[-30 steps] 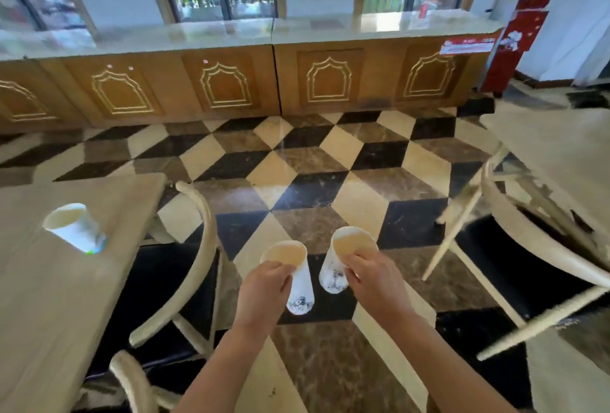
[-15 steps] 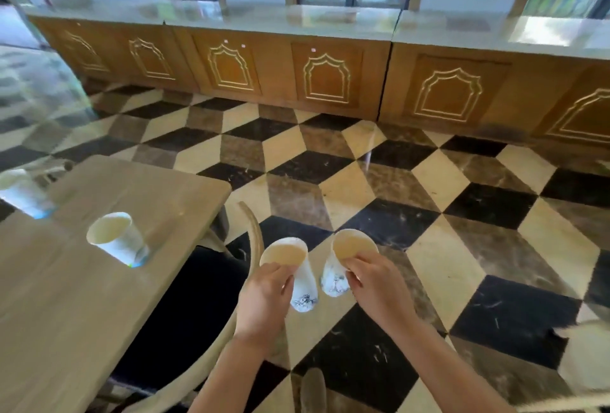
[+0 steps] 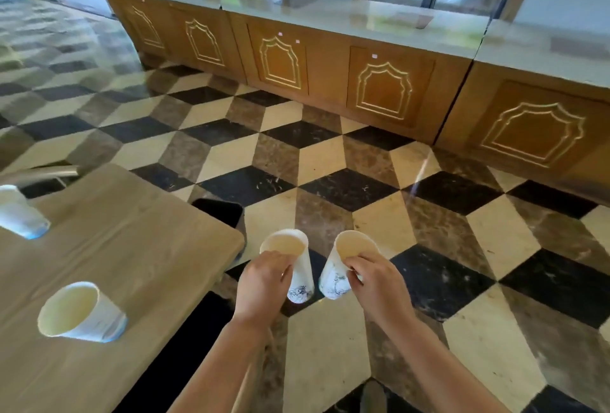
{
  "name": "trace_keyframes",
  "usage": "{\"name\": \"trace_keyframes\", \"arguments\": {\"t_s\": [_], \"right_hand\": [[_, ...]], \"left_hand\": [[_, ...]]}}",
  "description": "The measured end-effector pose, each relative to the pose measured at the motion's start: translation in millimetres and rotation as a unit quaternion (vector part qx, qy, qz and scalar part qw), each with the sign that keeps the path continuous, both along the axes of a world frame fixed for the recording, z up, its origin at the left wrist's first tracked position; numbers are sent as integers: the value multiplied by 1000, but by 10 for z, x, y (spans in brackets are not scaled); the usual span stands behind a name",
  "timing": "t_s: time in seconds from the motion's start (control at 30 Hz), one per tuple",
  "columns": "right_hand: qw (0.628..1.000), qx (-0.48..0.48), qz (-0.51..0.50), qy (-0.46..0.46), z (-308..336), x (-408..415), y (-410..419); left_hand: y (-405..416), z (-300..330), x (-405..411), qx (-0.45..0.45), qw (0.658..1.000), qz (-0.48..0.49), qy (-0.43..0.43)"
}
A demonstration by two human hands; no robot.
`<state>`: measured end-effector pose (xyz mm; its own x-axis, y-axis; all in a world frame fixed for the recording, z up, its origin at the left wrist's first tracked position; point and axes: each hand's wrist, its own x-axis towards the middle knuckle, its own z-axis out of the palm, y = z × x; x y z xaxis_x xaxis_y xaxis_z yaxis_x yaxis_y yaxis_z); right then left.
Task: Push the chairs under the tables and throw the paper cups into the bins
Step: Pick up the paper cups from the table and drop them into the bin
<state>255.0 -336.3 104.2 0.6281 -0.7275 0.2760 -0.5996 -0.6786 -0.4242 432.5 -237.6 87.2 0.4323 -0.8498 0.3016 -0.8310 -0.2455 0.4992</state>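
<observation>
carrying two paper cups is the step in hand, as i judge it, and the bins are the goal. the left hand [image 3: 264, 283] grips the left paper cup [image 3: 290, 264] near its rim, fingers curled round the wall. the right hand [image 3: 376, 283] holds the right paper cup [image 3: 343, 264] in the same way. both cups are upright with mouths open to the camera, just beside each other above the patterned marble floor [image 3: 330, 161], not touching so far as i can tell.

no bin shows in this view, so the person must first look for one. to do this well, the grip should be light, because a thin paper wall folds easily, and the cups should be kept level in case some liquid is left inside; i cannot tell if they are dry.

two more paper cups wait on the wooden table [image 3: 132, 247] to the left: a near cup [image 3: 79, 313] and a far cup [image 3: 19, 214] at the edge of the picture. a dark chair seat [image 3: 218, 211] shows just past the table corner, so it may need a push later.
</observation>
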Motion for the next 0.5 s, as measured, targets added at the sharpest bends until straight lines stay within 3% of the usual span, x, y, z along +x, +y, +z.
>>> {"name": "trace_keyframes", "arguments": {"t_s": [0.3, 0.5], "right_hand": [[991, -1, 127, 33, -84, 866, -1713], [963, -5, 267, 40, -49, 1523, -2510]], "left_hand": [[-1195, 3, 380, 11, 986, 167, 3], [-1770, 111, 591, 28, 963, 268, 11]]}}
